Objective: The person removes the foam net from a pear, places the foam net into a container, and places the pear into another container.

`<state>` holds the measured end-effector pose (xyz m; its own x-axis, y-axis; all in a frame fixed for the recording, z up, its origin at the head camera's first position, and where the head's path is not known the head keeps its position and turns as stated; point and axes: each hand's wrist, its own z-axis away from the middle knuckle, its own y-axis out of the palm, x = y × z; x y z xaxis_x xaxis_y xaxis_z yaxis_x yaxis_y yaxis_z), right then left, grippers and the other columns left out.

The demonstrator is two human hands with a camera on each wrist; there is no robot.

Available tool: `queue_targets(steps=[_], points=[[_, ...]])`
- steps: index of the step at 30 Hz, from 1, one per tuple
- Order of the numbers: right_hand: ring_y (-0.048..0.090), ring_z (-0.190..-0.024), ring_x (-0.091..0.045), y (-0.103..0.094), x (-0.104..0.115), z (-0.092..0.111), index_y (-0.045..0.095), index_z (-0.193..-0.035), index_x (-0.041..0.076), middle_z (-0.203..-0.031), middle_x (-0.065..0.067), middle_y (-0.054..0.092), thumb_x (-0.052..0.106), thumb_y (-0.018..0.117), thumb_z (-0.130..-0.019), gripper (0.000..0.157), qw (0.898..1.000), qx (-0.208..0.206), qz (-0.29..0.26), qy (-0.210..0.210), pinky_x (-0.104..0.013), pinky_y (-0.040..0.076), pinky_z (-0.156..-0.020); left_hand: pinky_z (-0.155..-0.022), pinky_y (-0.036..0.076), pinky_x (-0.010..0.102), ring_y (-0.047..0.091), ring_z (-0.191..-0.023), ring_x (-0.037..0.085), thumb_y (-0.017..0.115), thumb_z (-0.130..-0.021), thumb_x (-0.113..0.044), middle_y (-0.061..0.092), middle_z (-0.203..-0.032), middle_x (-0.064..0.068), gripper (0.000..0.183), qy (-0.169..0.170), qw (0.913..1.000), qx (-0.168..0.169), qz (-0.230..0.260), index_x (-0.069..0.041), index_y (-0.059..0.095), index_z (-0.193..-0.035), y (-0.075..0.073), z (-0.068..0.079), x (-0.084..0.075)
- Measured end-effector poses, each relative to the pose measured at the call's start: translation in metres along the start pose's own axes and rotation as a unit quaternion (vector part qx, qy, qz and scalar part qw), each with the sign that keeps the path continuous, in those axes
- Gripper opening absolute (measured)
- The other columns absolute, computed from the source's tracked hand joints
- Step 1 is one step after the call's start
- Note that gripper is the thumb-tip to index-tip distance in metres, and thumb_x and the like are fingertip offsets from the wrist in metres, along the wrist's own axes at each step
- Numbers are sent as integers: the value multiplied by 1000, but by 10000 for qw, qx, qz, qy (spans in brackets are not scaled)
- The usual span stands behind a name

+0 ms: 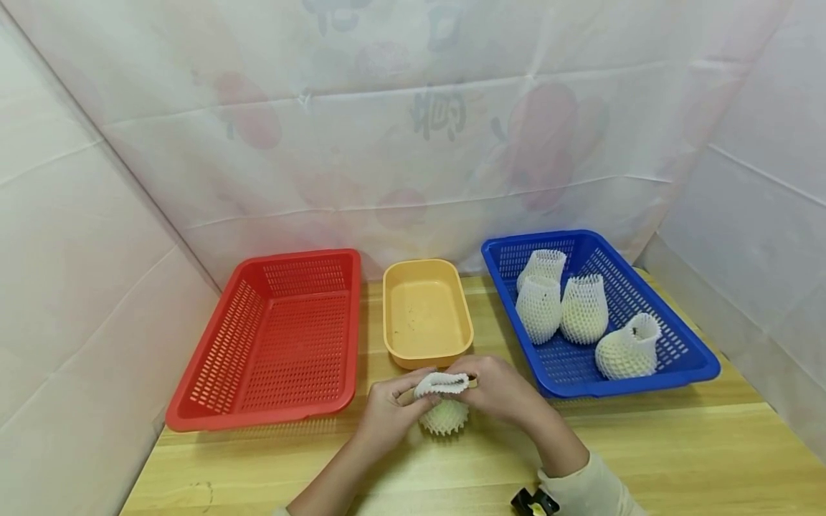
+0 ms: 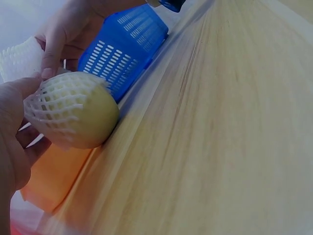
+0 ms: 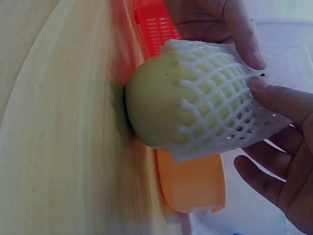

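Observation:
A round, pale yellow-green fruit sits at the tabletop, its upper part inside a white foam net sleeve. Its lower end shows bare in both wrist views. My left hand pinches the net near its gathered open end, thumb on the near side. Opposite it, my right hand grips the same end between thumb and fingers. Both thumbs press on the mesh, tips close together, in the right wrist view. From the head view, the net's opening points up and the fruit is mostly hidden under it.
A red basket stands on the left. The yellow tray is just beyond my hands. On the right, a blue basket contains several net-wrapped fruits. White cloth walls enclose the wooden table.

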<state>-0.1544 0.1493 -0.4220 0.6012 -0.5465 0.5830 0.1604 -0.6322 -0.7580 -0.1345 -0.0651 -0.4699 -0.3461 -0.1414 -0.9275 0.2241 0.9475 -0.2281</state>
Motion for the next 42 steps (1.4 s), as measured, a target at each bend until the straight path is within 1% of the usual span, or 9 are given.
queue_targets(steps=[4,8,11,15,23,32,36,39,42], points=[[67,-86,-4,-1,2,0,76,-95,22,-92,14,73,32,77,-85,14,10000,-86,-16,-6,-27,57,-78,-103,46,30,58,-126,19,78,-83,-31,61,-135,-1,48,-309,9993,233,5,-12,67,-126,-1,0,-1],[67,-93,-6,-4,3,0,74,-104,21,-99,14,72,36,78,-83,26,9999,3,-111,131,-29,57,-82,-97,50,29,60,-122,23,76,-86,-29,61,-136,4,45,-533,9973,400,297,-13,66,-126,-1,-1,-1],[66,-100,-8,-5,2,1,73,-109,22,-107,12,71,38,79,-82,33,9995,128,-178,235,-33,56,-88,-96,51,29,61,-122,22,76,-86,-28,62,-134,3,38,-525,9975,370,297,-14,69,-122,-1,0,-1],[67,-102,-10,-4,-1,0,74,-110,20,-109,11,72,41,77,-83,34,9992,270,-168,250,-34,56,-89,-97,50,28,61,-121,20,77,-86,-26,63,-131,1,32,-487,9981,291,235,-13,73,-115,-1,0,-1],[68,-99,-13,-1,-4,-1,76,-103,18,-106,6,73,29,76,-86,20,9997,216,-51,49,-34,56,-87,-97,50,28,63,-119,19,76,-86,-25,65,-128,0,29,-532,9981,202,234,-11,74,-112,-1,1,-4],[67,-93,-7,-3,0,0,75,-102,18,-99,11,73,32,77,-85,22,9997,-19,-228,55,-31,58,-81,-94,54,29,69,-106,14,76,-86,-21,73,-111,-5,26,-68,9999,-149,17,-15,75,-111,1,0,-5],[66,-90,-4,-5,3,1,75,-105,20,-98,12,73,31,77,-85,23,9986,-4,-465,235,-28,58,-78,-97,53,32,68,-107,15,77,-85,-18,74,-108,-5,22,-114,9995,-257,146,-16,75,-107,2,0,-9],[65,-85,-3,-6,4,2,74,-105,20,-95,13,73,31,76,-86,23,9973,-22,-635,365,-25,56,-75,-99,51,32,66,-111,17,78,-84,-21,74,-111,-4,25,-213,9992,-247,251,-17,74,-108,1,0,-10],[64,-82,-2,-6,4,2,74,-104,20,-93,13,72,31,77,-85,22,9962,-74,-758,414,-28,57,-73,-100,50,32,65,-113,17,80,-82,-26,72,-114,-6,31,-251,9991,-219,271,-20,73,-112,1,1,-7]])
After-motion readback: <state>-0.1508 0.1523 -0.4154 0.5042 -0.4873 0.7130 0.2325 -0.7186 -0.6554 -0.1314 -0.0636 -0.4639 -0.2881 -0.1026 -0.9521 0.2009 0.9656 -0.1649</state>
